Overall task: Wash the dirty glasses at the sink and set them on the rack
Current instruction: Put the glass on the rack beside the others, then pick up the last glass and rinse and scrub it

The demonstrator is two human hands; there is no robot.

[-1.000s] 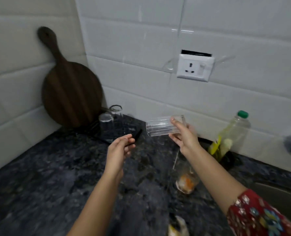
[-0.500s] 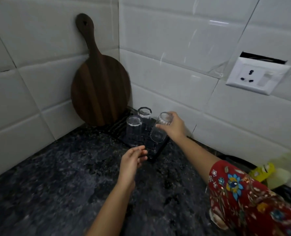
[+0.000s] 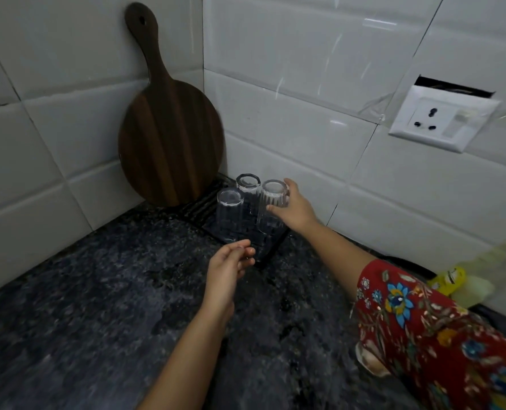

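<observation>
A black slatted rack (image 3: 204,207) lies in the counter's far corner. Two clear glasses stand upside down on it, one in front (image 3: 229,214) and one behind (image 3: 247,184). My right hand (image 3: 296,210) grips a third, ribbed glass (image 3: 271,207) upside down by its upper part; its rim rests on or just above the rack, to the right of the other two. My left hand (image 3: 231,266) hovers near the rack's front edge, fingers loosely curled, holding nothing.
A dark round wooden cutting board (image 3: 169,137) leans in the tiled corner behind the rack. A wall socket (image 3: 441,121) sits at the upper right. A yellow-green bottle (image 3: 476,276) lies at the right edge of the dark speckled counter (image 3: 83,306).
My right hand carried the ribbed glass left to the rack, turned it upside down and lowered it beside the other two. My view swung left toward the corner. My left hand stayed empty.
</observation>
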